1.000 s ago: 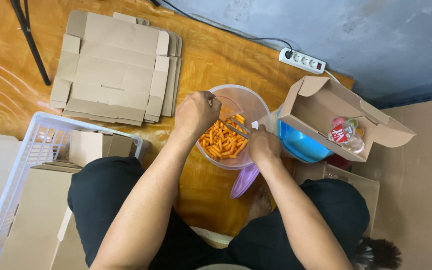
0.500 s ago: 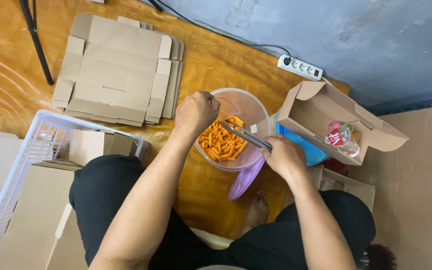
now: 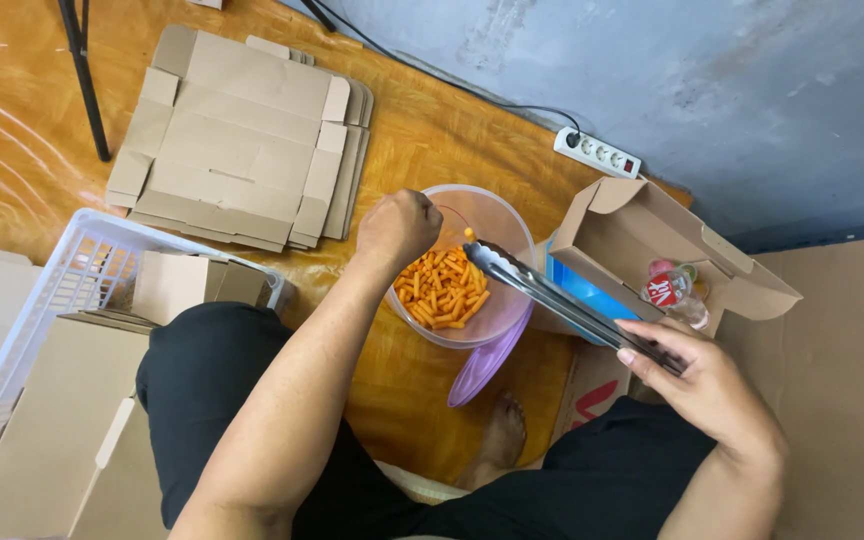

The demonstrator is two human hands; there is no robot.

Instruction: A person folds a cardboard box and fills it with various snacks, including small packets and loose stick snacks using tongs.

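Observation:
A clear plastic tub [image 3: 497, 215] of orange snack sticks [image 3: 442, 290] stands on the floor between my knees. My left hand [image 3: 399, 227] is closed on the tub's near-left rim. My right hand [image 3: 697, 380] holds long metal tongs [image 3: 552, 295] by their handle end. The tong tips reach over the tub and pinch one orange piece above the pile. A purple lid [image 3: 492, 355] leans under the tub's right side.
A stack of flattened cardboard boxes [image 3: 242, 135] lies at the upper left. A white plastic basket [image 3: 72, 300] holds folded boxes at the left. An open cardboard box [image 3: 652, 240] with a bottle is at the right, a power strip [image 3: 600, 153] by the wall.
My right hand has drawn back to the right and down, sliding along the tongs to their handle end. The tong tips now hold a piece over the tub. The left hand stays on the rim.

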